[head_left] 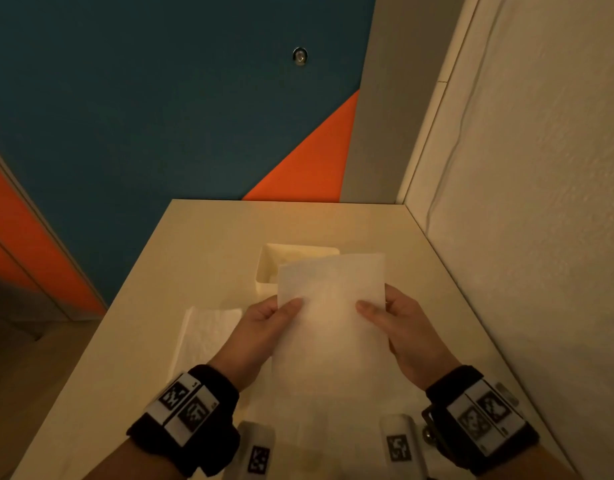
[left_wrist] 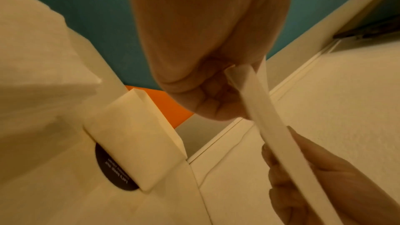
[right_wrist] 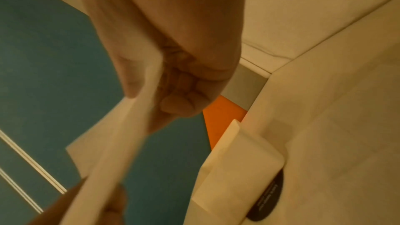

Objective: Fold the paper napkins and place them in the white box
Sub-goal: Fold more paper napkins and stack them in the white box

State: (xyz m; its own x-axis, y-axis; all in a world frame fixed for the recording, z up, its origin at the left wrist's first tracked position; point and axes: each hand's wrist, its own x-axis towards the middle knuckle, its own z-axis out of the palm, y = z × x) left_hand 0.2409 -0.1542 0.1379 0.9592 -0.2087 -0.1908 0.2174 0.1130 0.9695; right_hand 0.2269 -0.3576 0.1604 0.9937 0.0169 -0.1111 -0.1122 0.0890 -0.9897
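Observation:
A white paper napkin (head_left: 329, 323) is held upright above the table, folded double. My left hand (head_left: 264, 323) pinches its left edge, thumb on the near face, fingers behind. My right hand (head_left: 399, 323) pinches its right edge the same way. In the left wrist view the napkin (left_wrist: 279, 134) shows edge-on as two layers beside my left hand (left_wrist: 207, 81). The right wrist view shows the napkin (right_wrist: 129, 126) pinched by my right hand (right_wrist: 164, 83). The white box (head_left: 264, 268) stands behind the napkin, partly hidden by it. A flat napkin (head_left: 208, 330) lies on the table left of my left hand.
The cream table (head_left: 333, 223) ends at a white wall (head_left: 540, 202) on the right and a blue and orange wall (head_left: 160, 116) behind. A dark round sticker (left_wrist: 112, 170) lies under the box (left_wrist: 134, 134). More white paper (head_left: 333, 427) lies below the held napkin.

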